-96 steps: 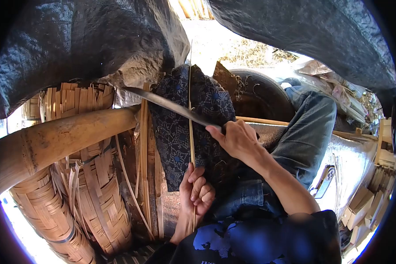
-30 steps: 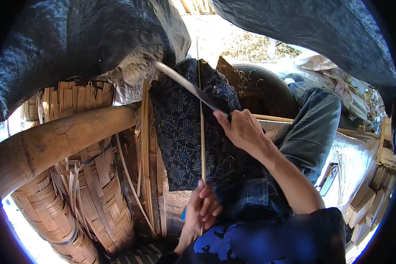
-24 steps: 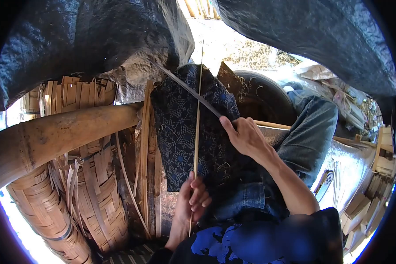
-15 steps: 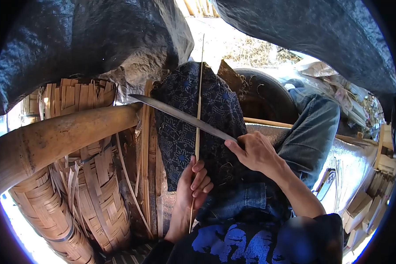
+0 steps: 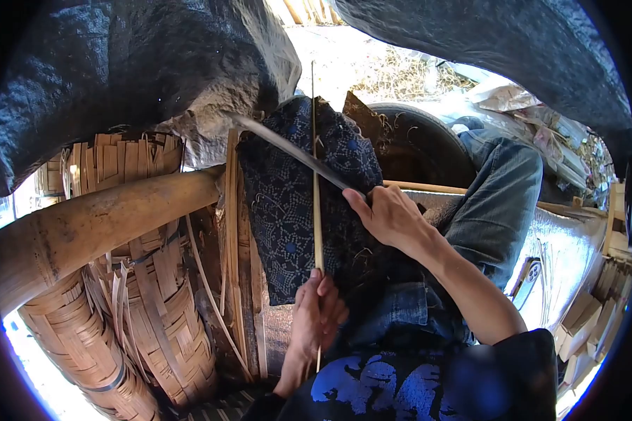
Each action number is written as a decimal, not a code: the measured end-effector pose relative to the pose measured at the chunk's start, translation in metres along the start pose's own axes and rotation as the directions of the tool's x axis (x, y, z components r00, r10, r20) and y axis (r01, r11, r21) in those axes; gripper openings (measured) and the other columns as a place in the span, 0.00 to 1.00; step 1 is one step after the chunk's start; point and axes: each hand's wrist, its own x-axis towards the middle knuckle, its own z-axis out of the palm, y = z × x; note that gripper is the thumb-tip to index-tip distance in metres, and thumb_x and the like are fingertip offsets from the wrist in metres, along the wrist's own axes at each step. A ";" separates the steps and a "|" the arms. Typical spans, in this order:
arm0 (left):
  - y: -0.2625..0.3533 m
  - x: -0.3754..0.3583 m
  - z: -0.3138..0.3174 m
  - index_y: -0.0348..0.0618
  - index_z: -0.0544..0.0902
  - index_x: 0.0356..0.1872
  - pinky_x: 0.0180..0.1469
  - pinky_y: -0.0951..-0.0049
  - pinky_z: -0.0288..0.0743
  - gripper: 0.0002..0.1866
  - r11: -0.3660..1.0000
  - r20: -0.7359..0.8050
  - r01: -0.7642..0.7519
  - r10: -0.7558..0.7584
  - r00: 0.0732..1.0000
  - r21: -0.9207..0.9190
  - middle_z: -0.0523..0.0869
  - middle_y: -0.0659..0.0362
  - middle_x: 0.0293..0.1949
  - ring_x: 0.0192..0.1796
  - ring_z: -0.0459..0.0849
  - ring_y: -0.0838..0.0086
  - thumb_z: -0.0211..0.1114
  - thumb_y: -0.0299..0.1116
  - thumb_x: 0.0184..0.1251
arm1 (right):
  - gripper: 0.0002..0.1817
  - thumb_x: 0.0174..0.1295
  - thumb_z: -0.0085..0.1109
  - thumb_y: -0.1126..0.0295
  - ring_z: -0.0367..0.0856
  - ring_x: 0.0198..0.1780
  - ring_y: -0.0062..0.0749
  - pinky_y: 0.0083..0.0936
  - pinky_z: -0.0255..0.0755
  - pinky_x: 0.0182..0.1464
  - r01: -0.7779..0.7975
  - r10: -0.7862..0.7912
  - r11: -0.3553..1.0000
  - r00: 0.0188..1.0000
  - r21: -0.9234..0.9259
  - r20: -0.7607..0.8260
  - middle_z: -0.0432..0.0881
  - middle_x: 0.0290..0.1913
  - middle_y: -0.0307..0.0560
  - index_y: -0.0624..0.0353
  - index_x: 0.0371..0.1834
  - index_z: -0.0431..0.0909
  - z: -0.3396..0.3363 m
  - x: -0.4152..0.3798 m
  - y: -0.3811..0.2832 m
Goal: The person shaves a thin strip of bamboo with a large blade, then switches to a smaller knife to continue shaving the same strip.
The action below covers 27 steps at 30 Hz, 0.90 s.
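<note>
A black tarpaulin (image 5: pixel 119 63) hangs across the top of the view, with a second dark sheet (image 5: pixel 512 56) on the right, and sunlit ground shows between them. Below it a thick bamboo pole (image 5: pixel 98 224) slants across the left side, lying over stacked woven bamboo baskets (image 5: pixel 154 323) whose loose strip ends stand up behind it. The person sits with a knee in blue jeans (image 5: pixel 491 203) raised on the right, a dark rubber tyre (image 5: pixel 421 147) behind it, and a dark patterned cloth (image 5: pixel 288 203) draped over the lap. Loose bamboo strips (image 5: pixel 232 231) lean just left of the cloth. The right hand (image 5: pixel 386 214) is closed around the handle of a long knife (image 5: pixel 288 151), whose blade slants up and left across the cloth. The left hand (image 5: pixel 318 312) grips the lower end of a thin bamboo sliver (image 5: pixel 315 182), which stands nearly upright over the cloth and crosses the blade.
</note>
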 end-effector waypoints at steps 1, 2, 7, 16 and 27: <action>0.000 -0.001 -0.001 0.53 0.65 0.26 0.17 0.80 0.50 0.17 1.000 0.002 -0.002 0.002 1.000 -0.002 0.57 0.69 0.08 0.09 0.52 0.82 0.42 0.47 0.76 | 0.41 0.64 0.45 0.40 0.73 0.13 0.53 0.41 0.66 0.17 0.003 -0.003 1.000 1.000 -0.002 0.000 0.69 0.08 0.61 0.70 0.08 0.71 0.001 0.002 0.001; 0.000 0.000 -0.001 0.52 0.65 0.26 0.17 0.80 0.50 0.17 1.000 0.013 -0.013 0.014 1.000 -0.023 0.57 0.69 0.08 0.09 0.52 0.82 0.41 0.47 0.76 | 0.35 0.65 0.48 0.46 0.67 0.12 0.50 0.41 0.61 0.18 -0.016 0.016 1.000 1.000 0.009 0.021 0.65 0.08 0.58 0.68 0.11 0.72 0.001 0.004 0.001; 0.010 0.011 -0.003 0.54 0.68 0.26 0.16 0.82 0.49 0.18 0.996 0.056 -0.081 0.083 0.995 -0.030 0.55 0.72 0.07 0.08 0.50 0.83 0.40 0.47 0.76 | 0.34 0.67 0.46 0.49 0.63 0.11 0.47 0.39 0.57 0.20 -0.198 0.175 0.977 0.960 0.085 0.218 0.61 0.08 0.56 0.69 0.11 0.71 -0.028 0.003 -0.016; 0.015 0.033 -0.003 0.48 0.68 0.28 0.14 0.81 0.49 0.17 0.920 -0.006 -0.182 0.196 0.980 0.347 0.60 0.69 0.11 0.11 0.56 0.84 0.43 0.44 0.76 | 0.38 0.65 0.46 0.42 0.71 0.11 0.47 0.38 0.65 0.18 0.032 -0.038 0.998 0.992 0.047 0.121 0.67 0.06 0.57 0.67 0.09 0.73 -0.028 -0.023 -0.004; 0.002 0.015 -0.002 0.45 0.69 0.26 0.14 0.84 0.51 0.21 0.792 -0.087 -0.180 0.282 0.956 0.584 0.64 0.69 0.11 0.12 0.60 0.87 0.42 0.48 0.76 | 0.40 0.65 0.43 0.41 0.75 0.17 0.56 0.46 0.69 0.23 -0.111 0.107 0.993 0.992 0.051 0.064 0.72 0.12 0.63 0.69 0.10 0.73 -0.010 -0.003 -0.006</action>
